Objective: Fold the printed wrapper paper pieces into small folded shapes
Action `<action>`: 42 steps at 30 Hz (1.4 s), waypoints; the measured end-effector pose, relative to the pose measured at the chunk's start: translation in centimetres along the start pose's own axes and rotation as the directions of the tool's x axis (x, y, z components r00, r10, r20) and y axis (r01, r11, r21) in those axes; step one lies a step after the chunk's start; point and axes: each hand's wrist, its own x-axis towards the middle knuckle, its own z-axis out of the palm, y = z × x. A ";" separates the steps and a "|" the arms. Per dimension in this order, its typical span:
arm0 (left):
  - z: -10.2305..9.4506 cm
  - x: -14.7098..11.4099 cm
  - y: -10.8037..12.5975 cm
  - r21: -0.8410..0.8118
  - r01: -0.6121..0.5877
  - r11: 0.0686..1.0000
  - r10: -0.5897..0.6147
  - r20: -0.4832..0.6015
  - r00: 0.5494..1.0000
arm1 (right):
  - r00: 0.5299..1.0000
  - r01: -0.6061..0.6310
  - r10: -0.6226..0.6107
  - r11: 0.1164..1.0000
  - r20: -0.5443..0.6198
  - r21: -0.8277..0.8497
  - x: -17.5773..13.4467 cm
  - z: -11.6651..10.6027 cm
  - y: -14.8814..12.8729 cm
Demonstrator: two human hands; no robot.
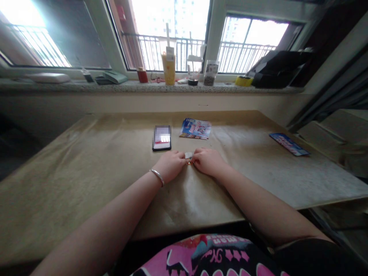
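Around the frame's centre, our left hand (171, 165) and right hand (208, 161) are pinching a small paper-like piece (188, 155), fingertips seemingly closed on its two sides. It is probably feeling light, thin, easily creased, so edges are suiting our grip. It is showing orange nearer us, whitish beyond. Farther up, leaflets (196, 128) are lying flat.

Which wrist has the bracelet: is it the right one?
No, the bracelet is around the wrist of the left hand, and the right wrist is bare.
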 end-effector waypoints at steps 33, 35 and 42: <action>-0.8 -1.6 -2.4 -0.187 0.010 0.982 0.000 0.050 0.999 | 1.000 0.019 -0.017 0.989 -0.013 0.147 0.1 0.7 2.4; -0.9 -1.6 -2.4 -0.171 0.019 0.985 -0.010 0.053 0.999 | 1.000 0.019 -0.016 0.989 -0.023 0.143 0.1 0.8 2.4; -1.2 -1.2 -1.3 -0.032 0.034 0.999 -0.033 0.055 0.998 | 0.999 0.019 -0.015 0.991 -0.031 0.136 0.1 0.8 2.3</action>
